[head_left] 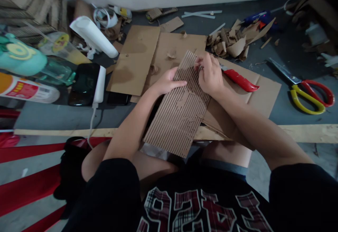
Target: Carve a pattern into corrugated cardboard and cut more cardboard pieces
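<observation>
A piece of corrugated cardboard (174,115) is held tilted over the table's front edge, its ridges bare and a few patches of paper still stuck on. My left hand (170,81) grips its left edge, thumb lying across the ridges. At the upper right part of the sheet, my right hand (210,72) has its fingers pinched together on the surface; whatever is between the fingertips is too small to make out. Just right of that hand lies a red-handled knife (241,80), partly hidden behind it. Flat cardboard sheets (137,55) lie underneath and beyond.
Scissors (307,91) with red and yellow handles lie at right. Torn paper scraps (232,41) are heaped behind, near a blue glue gun (257,17). Glue sticks (202,13) lie at the back. Bottles (25,89), a white roll (93,36) and a cabled white device (99,85) are at left.
</observation>
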A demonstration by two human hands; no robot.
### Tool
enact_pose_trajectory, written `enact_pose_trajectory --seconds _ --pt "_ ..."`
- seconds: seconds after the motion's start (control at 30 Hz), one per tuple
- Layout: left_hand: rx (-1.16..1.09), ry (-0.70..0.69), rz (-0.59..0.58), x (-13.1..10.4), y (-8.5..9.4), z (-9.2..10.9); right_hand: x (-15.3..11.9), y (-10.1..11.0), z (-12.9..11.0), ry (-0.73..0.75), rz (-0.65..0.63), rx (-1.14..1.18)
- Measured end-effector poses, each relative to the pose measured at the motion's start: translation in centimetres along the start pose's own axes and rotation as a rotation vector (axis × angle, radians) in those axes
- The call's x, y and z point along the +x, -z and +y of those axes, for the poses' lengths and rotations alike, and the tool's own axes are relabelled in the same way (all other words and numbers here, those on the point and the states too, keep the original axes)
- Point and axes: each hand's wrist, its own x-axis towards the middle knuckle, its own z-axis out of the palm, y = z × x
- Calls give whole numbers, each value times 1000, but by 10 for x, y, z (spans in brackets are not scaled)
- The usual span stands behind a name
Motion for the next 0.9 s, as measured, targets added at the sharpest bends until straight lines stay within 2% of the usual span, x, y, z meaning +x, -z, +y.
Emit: enact_pose_trajectory --seconds 0.27,0.9 --pt "-8 -7 -4 0 1 -2 3 3 -2 2 -70 -35" --pt "-4 13 -8 -1 0 2 2 4 0 -26 -82 -26"
